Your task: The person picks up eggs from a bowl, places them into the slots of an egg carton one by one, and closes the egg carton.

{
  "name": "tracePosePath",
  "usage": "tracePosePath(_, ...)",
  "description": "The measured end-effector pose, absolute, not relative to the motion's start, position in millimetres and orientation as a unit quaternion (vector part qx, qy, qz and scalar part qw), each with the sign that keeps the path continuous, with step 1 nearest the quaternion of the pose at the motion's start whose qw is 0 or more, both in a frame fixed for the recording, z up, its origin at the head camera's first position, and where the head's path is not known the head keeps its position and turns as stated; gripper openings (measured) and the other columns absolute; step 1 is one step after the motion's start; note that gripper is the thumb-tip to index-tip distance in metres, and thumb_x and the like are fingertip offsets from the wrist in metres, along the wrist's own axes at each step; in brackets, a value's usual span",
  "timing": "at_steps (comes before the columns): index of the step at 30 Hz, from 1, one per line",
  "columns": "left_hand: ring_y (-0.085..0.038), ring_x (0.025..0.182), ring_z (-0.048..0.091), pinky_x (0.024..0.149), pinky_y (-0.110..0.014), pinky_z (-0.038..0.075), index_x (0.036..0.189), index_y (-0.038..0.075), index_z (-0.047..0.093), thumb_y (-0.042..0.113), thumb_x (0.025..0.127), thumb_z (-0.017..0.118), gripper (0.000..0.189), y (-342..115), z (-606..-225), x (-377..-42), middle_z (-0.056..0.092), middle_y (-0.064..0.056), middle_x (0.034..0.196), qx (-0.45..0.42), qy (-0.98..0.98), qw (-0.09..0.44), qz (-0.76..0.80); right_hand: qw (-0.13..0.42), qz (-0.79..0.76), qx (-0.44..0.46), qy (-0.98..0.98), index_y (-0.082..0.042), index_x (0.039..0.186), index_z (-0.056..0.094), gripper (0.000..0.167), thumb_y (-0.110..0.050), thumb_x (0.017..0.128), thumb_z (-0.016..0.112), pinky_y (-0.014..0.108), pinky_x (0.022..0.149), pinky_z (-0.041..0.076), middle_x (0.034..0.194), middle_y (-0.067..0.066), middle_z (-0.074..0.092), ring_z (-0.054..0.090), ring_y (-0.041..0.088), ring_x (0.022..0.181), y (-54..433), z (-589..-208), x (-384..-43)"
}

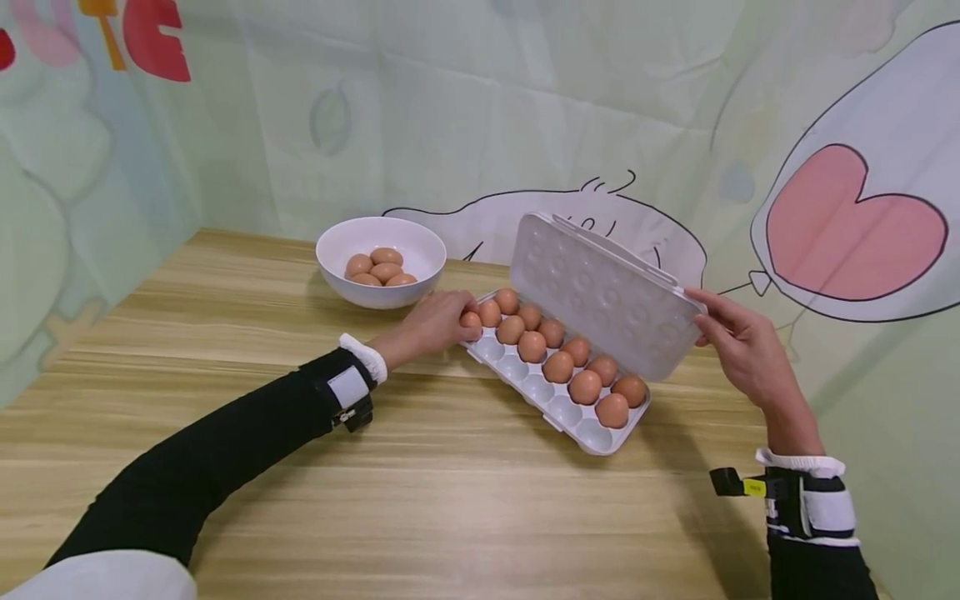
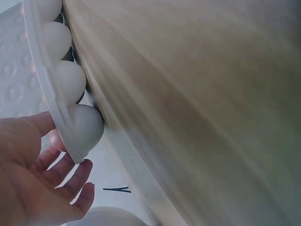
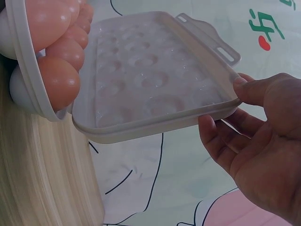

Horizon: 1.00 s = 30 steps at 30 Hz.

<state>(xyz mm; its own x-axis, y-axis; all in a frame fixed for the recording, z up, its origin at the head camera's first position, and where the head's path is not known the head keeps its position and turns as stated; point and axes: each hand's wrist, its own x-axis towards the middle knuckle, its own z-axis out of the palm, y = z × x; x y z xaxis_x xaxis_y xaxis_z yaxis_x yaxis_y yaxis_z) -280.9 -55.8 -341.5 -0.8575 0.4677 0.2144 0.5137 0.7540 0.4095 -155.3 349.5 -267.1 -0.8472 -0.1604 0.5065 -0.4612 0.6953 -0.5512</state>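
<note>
An egg box (image 1: 562, 410) sits on the table (image 1: 450, 500) near its back edge; at the box's left end, the left hand (image 1: 431, 321) curls thumb and fingers about an egg (image 1: 470, 322), which could crack if squeezed hard. The right hand (image 1: 742, 342) pinches the corner of the raised lid (image 1: 607, 300), and a slip could drop it onto the eggs, or a tug could tilt the box. Further left along that edge, a bowl (image 1: 375, 296) of eggs could get knocked by the left wrist.
</note>
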Motion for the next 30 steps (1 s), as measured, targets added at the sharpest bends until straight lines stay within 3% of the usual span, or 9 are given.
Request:
tracePosePath(7, -0.025, 0.092, 0.058, 0.087, -0.042, 0.042, 0.118, 0.005, 0.068, 0.03, 0.091, 0.079, 0.038, -56.8, -342.0, -280.4, 0.066, -0.005, 0.096, -0.278, -0.933, 0.067, -0.218, 0.215, 0.351, 0.173, -0.895, 0.0, 0.146, 0.055, 0.04, -0.003, 0.107, 0.053, 0.011, 0.076, 0.05, 0.127, 0.024, 0.064, 0.06, 0.009, 0.092, 350.2, -270.0, -154.1)
tracePosePath(14, -0.03, 0.114, 0.059, 0.102, -0.048, 0.044, 0.132, 0.004, 0.065, 0.031, 0.096, 0.073, 0.046, -60.2, -330.7, -276.1, 0.066, -0.014, 0.125, -0.29, -0.93, 0.096, -0.204, 0.217, 0.349, 0.175, -0.894, -0.001, 0.146, 0.056, 0.04, -0.004, 0.107, 0.053, 0.011, 0.076, 0.05, 0.127, 0.024, 0.064, 0.061, 0.008, 0.093, 349.8, -268.5, -154.9)
tracePosePath(19, -0.035, 0.138, 0.047, 0.114, -0.053, 0.034, 0.147, 0.006, 0.054, 0.037, 0.102, 0.064, 0.055, -68.5, -316.1, -276.4, 0.054, -0.017, 0.148, -0.296, -0.934, 0.065, -0.191, 0.217, 0.349, 0.177, -0.894, -0.001, 0.146, 0.056, 0.04, -0.003, 0.107, 0.053, 0.011, 0.076, 0.05, 0.126, 0.023, 0.064, 0.06, 0.009, 0.092, 348.7, -266.0, -156.1)
tracePosePath(23, -0.036, 0.145, 0.039, 0.118, -0.056, 0.029, 0.154, 0.006, 0.047, 0.038, 0.104, 0.062, 0.061, -77.5, -306.2, -278.5, 0.046, -0.016, 0.156, -0.292, -0.937, 0.043, -0.189, 0.218, 0.345, 0.176, -0.896, -0.002, 0.147, 0.056, 0.04, -0.004, 0.107, 0.053, 0.01, 0.076, 0.05, 0.126, 0.024, 0.064, 0.06, 0.008, 0.092, 348.4, -265.8, -156.3)
tracePosePath(30, -0.039, 0.145, 0.038, 0.118, -0.058, 0.028, 0.154, 0.009, 0.048, 0.043, 0.104, 0.059, 0.061, -94.4, -295.2, -285.3, 0.042, -0.018, 0.159, -0.298, -0.938, 0.08, -0.158, 0.218, 0.348, 0.174, -0.895, -0.001, 0.146, 0.056, 0.04, -0.003, 0.106, 0.054, 0.01, 0.076, 0.05, 0.126, 0.024, 0.064, 0.06, 0.008, 0.092, 349.1, -267.4, -154.3)
